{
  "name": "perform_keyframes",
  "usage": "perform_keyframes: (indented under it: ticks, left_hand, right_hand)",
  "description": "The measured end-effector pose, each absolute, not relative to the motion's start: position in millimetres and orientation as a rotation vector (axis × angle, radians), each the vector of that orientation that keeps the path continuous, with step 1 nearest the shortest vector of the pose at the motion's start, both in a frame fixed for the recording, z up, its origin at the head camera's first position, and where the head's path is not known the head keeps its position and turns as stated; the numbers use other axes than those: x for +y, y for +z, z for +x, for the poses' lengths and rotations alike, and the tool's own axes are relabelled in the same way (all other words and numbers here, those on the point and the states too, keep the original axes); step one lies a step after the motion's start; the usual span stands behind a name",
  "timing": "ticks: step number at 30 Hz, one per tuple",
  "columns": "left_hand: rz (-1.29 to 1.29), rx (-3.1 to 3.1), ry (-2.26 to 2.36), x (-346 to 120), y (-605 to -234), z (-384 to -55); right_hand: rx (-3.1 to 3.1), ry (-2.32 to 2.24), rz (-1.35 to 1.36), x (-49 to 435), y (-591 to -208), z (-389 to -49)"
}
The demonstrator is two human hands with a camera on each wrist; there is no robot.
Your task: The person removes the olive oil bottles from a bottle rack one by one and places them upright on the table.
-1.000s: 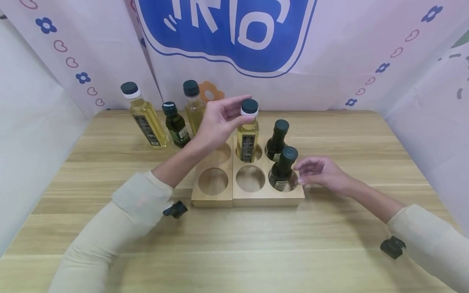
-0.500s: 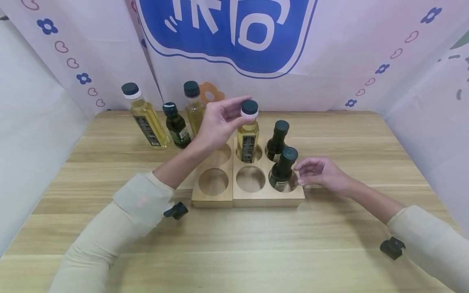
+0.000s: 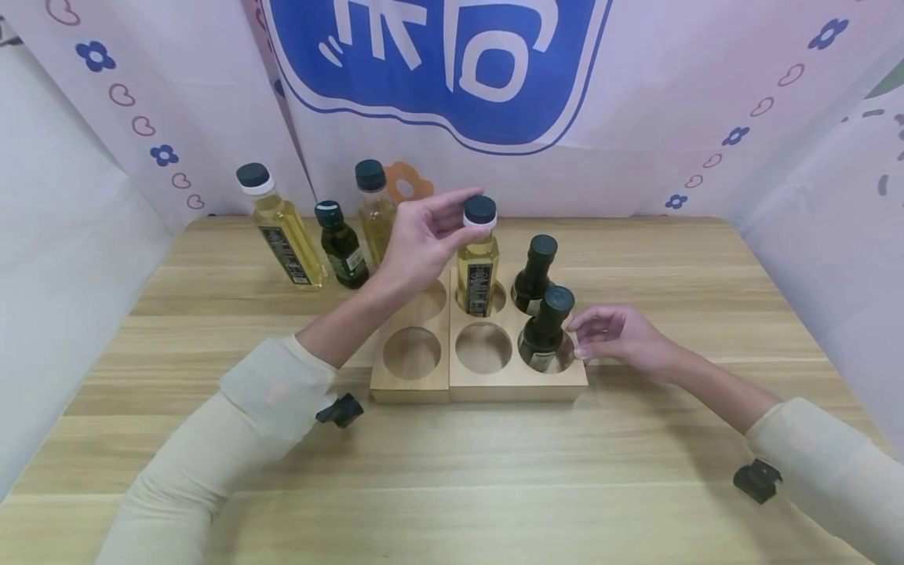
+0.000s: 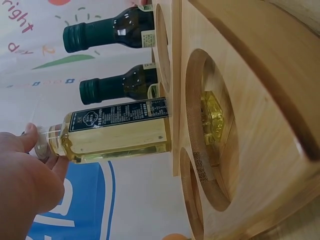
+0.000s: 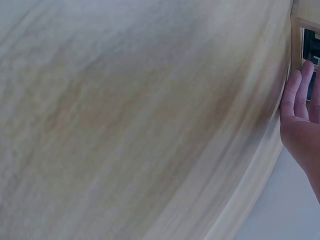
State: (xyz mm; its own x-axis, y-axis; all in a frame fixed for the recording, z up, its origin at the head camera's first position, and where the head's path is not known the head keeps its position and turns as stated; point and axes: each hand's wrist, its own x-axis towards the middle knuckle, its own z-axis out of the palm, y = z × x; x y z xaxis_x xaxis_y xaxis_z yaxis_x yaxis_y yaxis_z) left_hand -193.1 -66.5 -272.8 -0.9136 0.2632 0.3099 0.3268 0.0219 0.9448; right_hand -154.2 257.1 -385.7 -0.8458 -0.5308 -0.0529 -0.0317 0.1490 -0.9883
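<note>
My left hand [image 3: 427, 235] grips a bottle of pale yellow oil [image 3: 477, 275] at its neck, just under the dark green cap. This bottle stands upright in a back hole of the wooden bottle rack [image 3: 519, 392]; the left wrist view shows its neck between thumb and fingers and its base [image 4: 212, 117] through an opening. Two dark green bottles stand in the right column, one at the back [image 3: 533, 275] and one in front [image 3: 545, 329], the front one leaning. My right hand [image 3: 621, 337] rests at the rack's right side with relaxed, bent fingers, holding nothing.
On the table left of the rack stand a yellow oil bottle [image 3: 286, 243], a small dark green bottle [image 3: 344, 251] and another yellow oil bottle [image 3: 377, 220], partly behind my left hand. A printed cloth [image 3: 621, 141] hangs behind the table's far edge.
Both hands and the bottles keep their places; only the head view tips up very slightly.
</note>
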Motion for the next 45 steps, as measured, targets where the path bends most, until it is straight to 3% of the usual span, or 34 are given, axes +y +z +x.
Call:
perform_keyframes:
  ticks: [45]
  left_hand:
    - [-0.658, -1.960, -1.994, -64, -255, -189]
  right_hand:
    - [2.054, -1.731, -0.531, 258, -387, -155]
